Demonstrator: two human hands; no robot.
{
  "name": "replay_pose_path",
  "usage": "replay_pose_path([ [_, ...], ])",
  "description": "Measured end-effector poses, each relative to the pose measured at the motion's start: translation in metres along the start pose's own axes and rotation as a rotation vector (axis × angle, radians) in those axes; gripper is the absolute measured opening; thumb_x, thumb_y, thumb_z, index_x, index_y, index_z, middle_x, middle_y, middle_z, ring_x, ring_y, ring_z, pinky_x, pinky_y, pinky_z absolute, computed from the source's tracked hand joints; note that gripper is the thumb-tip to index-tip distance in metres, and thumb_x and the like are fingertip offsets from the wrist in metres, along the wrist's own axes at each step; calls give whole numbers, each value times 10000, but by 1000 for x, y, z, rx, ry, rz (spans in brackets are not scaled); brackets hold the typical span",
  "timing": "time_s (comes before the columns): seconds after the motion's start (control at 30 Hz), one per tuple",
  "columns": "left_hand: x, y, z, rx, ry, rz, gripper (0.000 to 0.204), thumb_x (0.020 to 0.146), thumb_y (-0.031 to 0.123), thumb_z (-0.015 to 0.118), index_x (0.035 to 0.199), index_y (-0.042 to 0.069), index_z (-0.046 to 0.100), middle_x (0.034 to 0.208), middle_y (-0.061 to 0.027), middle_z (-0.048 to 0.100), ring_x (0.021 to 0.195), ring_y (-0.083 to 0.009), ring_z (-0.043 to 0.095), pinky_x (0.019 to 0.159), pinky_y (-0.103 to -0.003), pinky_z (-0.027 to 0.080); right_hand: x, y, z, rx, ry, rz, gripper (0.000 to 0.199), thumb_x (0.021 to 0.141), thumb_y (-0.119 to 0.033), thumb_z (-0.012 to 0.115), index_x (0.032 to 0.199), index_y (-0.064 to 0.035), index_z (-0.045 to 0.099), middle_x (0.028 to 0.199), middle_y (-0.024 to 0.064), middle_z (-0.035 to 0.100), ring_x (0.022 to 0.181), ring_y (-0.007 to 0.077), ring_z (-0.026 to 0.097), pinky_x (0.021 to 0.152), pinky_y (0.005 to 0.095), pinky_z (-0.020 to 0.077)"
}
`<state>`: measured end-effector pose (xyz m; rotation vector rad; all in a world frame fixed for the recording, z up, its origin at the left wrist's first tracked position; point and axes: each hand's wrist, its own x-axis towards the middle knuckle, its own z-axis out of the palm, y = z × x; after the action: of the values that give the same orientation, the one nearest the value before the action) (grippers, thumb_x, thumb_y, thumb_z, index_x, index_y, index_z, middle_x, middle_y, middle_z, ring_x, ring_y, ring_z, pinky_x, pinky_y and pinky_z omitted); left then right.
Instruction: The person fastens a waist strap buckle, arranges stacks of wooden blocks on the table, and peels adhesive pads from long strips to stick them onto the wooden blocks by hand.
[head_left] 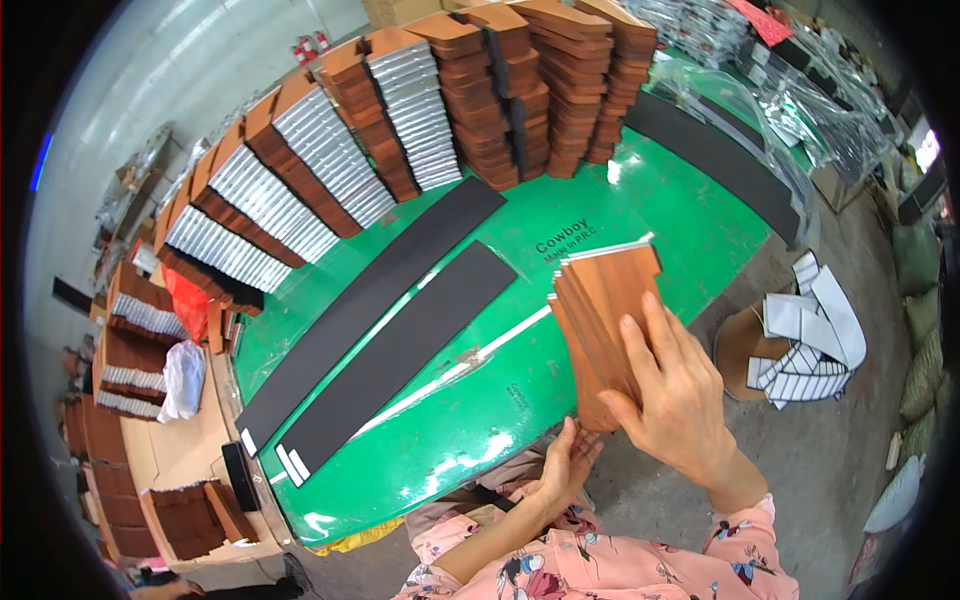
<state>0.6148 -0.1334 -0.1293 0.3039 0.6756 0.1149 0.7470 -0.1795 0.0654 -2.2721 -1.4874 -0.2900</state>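
A small stack of brown wood-grain boards (612, 315) with pale edges stands tilted over the near right part of the green table (470, 385). My right hand (680, 390) presses on its broad face and right side, fingers spread and thumb low. Under its lower end is my left hand (568, 462), cupped against the bottom edge; some of its fingers are hidden behind the boards. To the left, two long black strips (385, 300) (400, 365) lie side by side on the table, with white ends toward me.
Tall stacks of wood-grain boards (480, 95) line the far table edge, some showing silvery sides (335, 150). Another black strip (715, 150) lies at the far right beside clear plastic wrap (690, 85). A round brown bin (738, 350) with white strips (815, 320) stands right of the table.
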Motion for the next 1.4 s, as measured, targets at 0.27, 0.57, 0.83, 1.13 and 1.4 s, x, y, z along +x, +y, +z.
replay_pose_path([
  [0.27,9,-4,9,-137,-66,-139,527,931,459,412,1178,0,486,1167,-127,520,1100,-220,482,974,-373,372,21,33,-19,110,-36,68,564,659,-81,647,1196,23,509,1310,214,445,1016,373,569,835,399,480],
  [0.57,25,45,38,205,-376,-106,774,872,651,256,1449,185,31,1335,-59,420,1174,-191,472,939,-346,402,65,72,-13,175,-121,99,507,689,-165,604,1160,16,548,1270,192,498,1027,360,568,857,383,457],
  [0.83,30,43,49,97,-351,72,716,907,492,423,1448,158,92,1440,-20,285,1283,-193,350,1001,-358,361,71,73,-15,191,-161,102,521,690,-159,604,1172,28,539,1273,216,487,1054,377,550,888,382,441],
  [1.13,23,89,72,470,-80,282,654,915,261,531,1431,90,166,1261,-116,468,956,-204,592,684,-292,530,31,145,23,799,24,396,639,702,-205,635,1265,40,458,1329,157,453,1235,238,423,1014,341,324],
  [1.4,87,128,101,1254,116,969,628,847,256,614,1354,20,327,1198,-178,501,933,-241,576,714,-335,495,6,201,115,1358,409,577,711,734,-298,635,1326,11,389,1313,119,439,1203,220,439,1011,319,328],
])
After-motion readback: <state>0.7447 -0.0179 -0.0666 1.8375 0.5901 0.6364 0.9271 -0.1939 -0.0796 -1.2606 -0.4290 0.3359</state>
